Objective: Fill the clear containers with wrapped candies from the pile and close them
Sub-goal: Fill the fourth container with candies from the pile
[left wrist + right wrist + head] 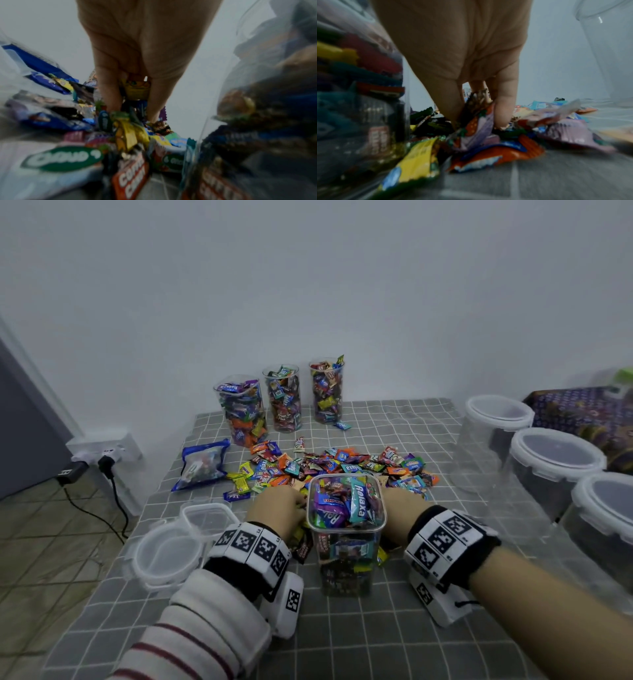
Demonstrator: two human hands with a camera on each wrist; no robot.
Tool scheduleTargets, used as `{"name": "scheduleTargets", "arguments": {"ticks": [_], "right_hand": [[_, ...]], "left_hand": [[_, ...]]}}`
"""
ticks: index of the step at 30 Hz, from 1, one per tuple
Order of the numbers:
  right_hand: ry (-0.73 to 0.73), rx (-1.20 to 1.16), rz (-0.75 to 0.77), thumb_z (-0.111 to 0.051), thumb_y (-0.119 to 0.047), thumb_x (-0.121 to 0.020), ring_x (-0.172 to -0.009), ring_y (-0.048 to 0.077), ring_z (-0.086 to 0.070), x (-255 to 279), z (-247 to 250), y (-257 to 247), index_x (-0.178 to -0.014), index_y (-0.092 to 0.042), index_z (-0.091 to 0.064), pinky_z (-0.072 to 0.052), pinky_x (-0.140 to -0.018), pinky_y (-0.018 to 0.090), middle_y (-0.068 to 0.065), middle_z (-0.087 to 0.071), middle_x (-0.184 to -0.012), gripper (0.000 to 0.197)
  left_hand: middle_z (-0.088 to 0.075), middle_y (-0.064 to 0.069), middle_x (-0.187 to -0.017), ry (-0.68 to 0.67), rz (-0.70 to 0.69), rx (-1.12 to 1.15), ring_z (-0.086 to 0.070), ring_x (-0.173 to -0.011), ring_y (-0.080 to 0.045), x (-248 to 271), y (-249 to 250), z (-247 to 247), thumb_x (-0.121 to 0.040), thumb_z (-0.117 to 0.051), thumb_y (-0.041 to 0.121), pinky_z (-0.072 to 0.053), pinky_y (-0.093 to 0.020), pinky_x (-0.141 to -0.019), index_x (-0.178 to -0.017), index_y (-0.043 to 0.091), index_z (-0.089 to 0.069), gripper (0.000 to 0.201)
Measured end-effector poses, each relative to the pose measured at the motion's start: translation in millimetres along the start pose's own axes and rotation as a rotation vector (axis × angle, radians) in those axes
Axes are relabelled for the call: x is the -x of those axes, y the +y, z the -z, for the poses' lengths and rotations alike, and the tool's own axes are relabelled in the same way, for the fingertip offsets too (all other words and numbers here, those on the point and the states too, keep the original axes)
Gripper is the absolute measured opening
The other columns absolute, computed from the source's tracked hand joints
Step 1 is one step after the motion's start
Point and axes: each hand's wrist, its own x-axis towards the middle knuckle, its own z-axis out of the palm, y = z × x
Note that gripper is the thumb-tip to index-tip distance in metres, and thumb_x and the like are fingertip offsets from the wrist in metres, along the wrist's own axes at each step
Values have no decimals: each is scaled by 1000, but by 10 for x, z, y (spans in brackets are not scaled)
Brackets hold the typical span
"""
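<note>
A clear square container (346, 529), brim-full of wrapped candies and without a lid, stands near the table's front. Behind and around it spreads the candy pile (342, 467). My left hand (277, 508) reaches into the pile left of the container; in the left wrist view its fingers (109, 94) curl round a yellow candy (135, 89) and others. On the container's other side, my right hand (404, 511) digs into the pile, and its fingers (503, 102) close on several wrappers (476, 121). The container's wall (359, 94) fills the left of the right wrist view.
Three tall round containers (284, 402) full of candy stand open at the back by the wall. Loose clear lids (171, 549) lie at front left, beside a blue candy bag (202, 463). Several large empty tubs with lids (551, 463) line the right edge.
</note>
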Motion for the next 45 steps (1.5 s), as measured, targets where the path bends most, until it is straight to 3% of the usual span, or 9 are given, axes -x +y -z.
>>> {"name": "scheduleTargets", "arguments": {"ticks": [5,10,16,19,23,27,34,41,45], "right_hand": [[50,-26,-16,-46,-14,-94,-105,27,-56,28,21,12,-101,-14,-59,-43,-81,28,11,-61,-114,15],[228,-153,-64,-48,-17,-91,-94,23,-59,17,8,106,-104,-13,-64,-46,-74,30,7,-66,-102,21],[387,-386,-85,-56,-15,-88,-76,16,-52,180,212,163,-76,-18,-57,-34,-60,25,-4,-57,-75,13],[470,-488,-57,-58,-13,-87,-75,15,-53,304,392,144,-70,-24,-54,-36,-66,24,-3,-57,-75,21],[607,-576,22,-60,-12,-86,-71,10,-54,490,625,35,-77,-18,-63,-39,-63,18,-6,-59,-72,12],[671,-573,147,-61,-13,-86,-68,4,-54,652,794,-160,-77,-19,-63,-38,-63,9,-14,-58,-71,11],[567,-292,326,-58,-18,-87,-80,12,-54,696,782,-419,-88,-16,-66,-42,-72,27,-2,-64,-89,9],[639,-613,299,-51,-47,-81,-105,-5,-50,741,660,-346,-107,-31,-69,-35,-87,8,-24,-56,-111,35],[509,-724,187,-56,-64,-69,-116,-4,-44,782,528,-192,-131,-36,-47,-38,-103,26,-21,-48,-127,69]], "left_hand": [[-66,-8,-85,91,18,130,-59,-83,-25,-35,-80,27,-92,-55,28,-42,-28,-69,-89,7,-69,26],[-42,-3,-55,209,41,307,-46,-59,-22,54,-74,158,-91,-57,23,-28,-31,-53,-54,13,-38,42],[-51,-15,-59,336,-4,539,-57,-60,-27,94,-104,248,-87,-65,24,-46,-38,-60,-56,8,-47,40],[-63,-22,-76,378,-43,636,-65,-65,-32,122,-104,291,-88,-64,27,-53,-49,-69,-79,-3,-63,31],[-58,-22,-72,398,-58,666,-63,-66,-35,183,-54,343,-89,-63,28,-52,-49,-73,-66,10,-60,29],[-36,8,-62,385,-25,613,-43,-77,-17,249,18,395,-91,-61,29,-33,-28,-72,-59,34,-32,43],[-51,-20,-64,426,-58,613,-51,-66,-33,242,-11,387,-88,-63,28,-38,-42,-62,-66,-1,-55,38],[-47,-24,-63,447,-89,632,-43,-58,-25,263,-53,383,-87,-62,29,-33,-36,-58,-70,-6,-56,40],[-48,-12,-56,442,-72,614,-45,-58,-24,280,-47,384,-88,-63,29,-35,-36,-58,-61,7,-56,36]]}}
